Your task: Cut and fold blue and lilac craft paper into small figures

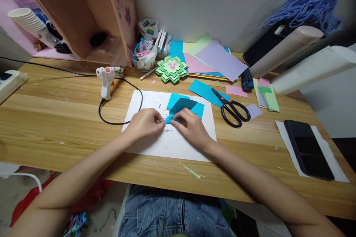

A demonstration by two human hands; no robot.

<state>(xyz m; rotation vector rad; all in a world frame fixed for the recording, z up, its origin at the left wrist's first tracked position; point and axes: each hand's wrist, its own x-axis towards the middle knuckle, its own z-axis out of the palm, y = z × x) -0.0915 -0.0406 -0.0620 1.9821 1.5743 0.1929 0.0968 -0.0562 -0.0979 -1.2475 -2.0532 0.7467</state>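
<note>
A blue sheet of paper (183, 106), partly folded with one flap standing up, lies over a white sheet (167, 144) marked with small pen strokes. My left hand (146, 123) pinches the paper's near left corner, fingers curled together. Close beside it, my right hand (191, 125) presses thumb and finger on the same blue paper's lower edge. Black-handled scissors (235, 111) rest to the right, their blades over a flat blue paper strip (207, 92). Behind my hands sits a layered green paper flower (171, 69) with a pink centre.
A white glue gun (106, 83) stands at left, its cord looping to the white sheet's edge. Coloured papers (219, 59), a tub of scraps (143, 57) and markers (162, 40) line the back. A black phone (308, 148) and paper rolls (314, 68) are at right.
</note>
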